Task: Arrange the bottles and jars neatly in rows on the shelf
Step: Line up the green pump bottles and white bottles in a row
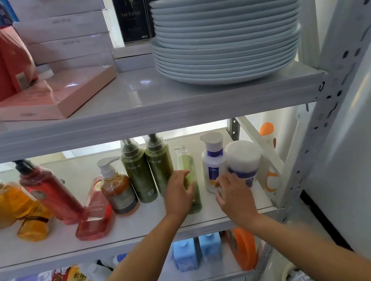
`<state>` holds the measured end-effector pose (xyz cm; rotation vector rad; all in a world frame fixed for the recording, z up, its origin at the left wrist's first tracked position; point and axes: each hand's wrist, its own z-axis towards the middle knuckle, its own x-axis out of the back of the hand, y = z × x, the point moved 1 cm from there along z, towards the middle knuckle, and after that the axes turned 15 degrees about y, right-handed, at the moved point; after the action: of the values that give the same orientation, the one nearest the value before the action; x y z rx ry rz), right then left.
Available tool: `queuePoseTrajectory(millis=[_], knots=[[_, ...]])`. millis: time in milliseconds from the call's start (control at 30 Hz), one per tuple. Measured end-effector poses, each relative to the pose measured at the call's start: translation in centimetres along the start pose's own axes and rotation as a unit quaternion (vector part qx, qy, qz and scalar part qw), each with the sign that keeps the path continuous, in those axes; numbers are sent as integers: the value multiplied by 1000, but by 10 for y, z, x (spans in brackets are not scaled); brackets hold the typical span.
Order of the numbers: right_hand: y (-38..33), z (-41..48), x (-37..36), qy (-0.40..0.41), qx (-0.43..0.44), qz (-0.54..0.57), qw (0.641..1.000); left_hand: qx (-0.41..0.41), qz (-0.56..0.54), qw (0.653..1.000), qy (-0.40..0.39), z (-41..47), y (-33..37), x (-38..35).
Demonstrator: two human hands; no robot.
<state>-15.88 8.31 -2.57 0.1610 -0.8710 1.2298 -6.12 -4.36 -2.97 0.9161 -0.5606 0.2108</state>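
- At the front right of the middle shelf (144, 222), both hands are in, and the row is part built (right end looks sorted, left end doesn't).
- left hand (179, 192): fingers (183, 176) are curled round the lower body of the light green bottle (186, 162). It stands upright, just beside the dark green bottles (138, 172).
- right hand (235, 194): fingertips are down at the base of the white bottle (213, 160), where it meets the white jar (243, 158). Can't tell if that's a grip or a nudge, because the back of the hand hides it.
- Step, my read: seating the light green bottle in the gap between the dark green pair and the white bottle.
- Next move needs a slide back flush with its neighbours, kept vertical. It's tall and narrow, so probably tippy.
- Further left: the amber pump bottle (116, 187) is upright, the red bottle (93, 218) lies flat, and the tall red bottle (48, 188) and orange bottles (16, 201) lean. All need standing up.
- Up top: a plate stack (226, 36), not in scope.
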Motion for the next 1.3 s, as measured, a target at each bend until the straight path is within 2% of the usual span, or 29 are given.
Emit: queuePoseTrajectory(millis=[33, 100, 167, 233, 300, 400, 500, 600, 733, 833, 900, 967, 1033, 1167, 1300], knots=[[-7, -4, -5, -82, -74, 43, 993, 12, 4, 1000, 15, -3, -2, 2], [-16, -3, -18, -205, -232, 118, 943, 50, 12, 998, 31, -6, -2, 6], [-24, 2, -27, -255, -363, 191, 876, 102, 25, 994, 42, -8, 1, 8], [-30, 8, -34, -272, -440, 250, 819, 187, 32, 981, 37, -10, 0, 9], [-31, 13, -41, -285, -475, 275, 786, 296, 8, 955, -1, -12, -5, 8], [-32, 16, -45, -300, -493, 275, 769, 427, -72, 901, -36, -15, -13, 7], [-30, 19, -41, -306, -514, 317, 736, 488, -131, 863, -26, -16, -17, 9], [-27, 22, -35, -307, -541, 363, 694, 494, -178, 850, -33, -17, -22, 10], [-24, 22, -33, -306, -563, 370, 672, 481, -203, 851, -55, -19, -24, 9], [-28, 23, -36, -303, -579, 348, 672, 459, -129, 876, -75, -16, -22, 7], [-30, 23, -40, -289, -576, 326, 692, 459, -115, 877, -88, -14, -20, 6], [-32, 21, -45, -280, -554, 315, 718, 461, -144, 870, -100, -13, -18, 6], [-31, 20, -46, -275, -540, 315, 730, 456, -161, 869, -106, -13, -16, 9], [-28, 20, -42, -286, -541, 346, 711, 422, -176, 882, -113, -20, -17, 13], [-25, 16, -39, -299, -533, 381, 694, 380, -189, 901, -83, -28, -15, 18]])
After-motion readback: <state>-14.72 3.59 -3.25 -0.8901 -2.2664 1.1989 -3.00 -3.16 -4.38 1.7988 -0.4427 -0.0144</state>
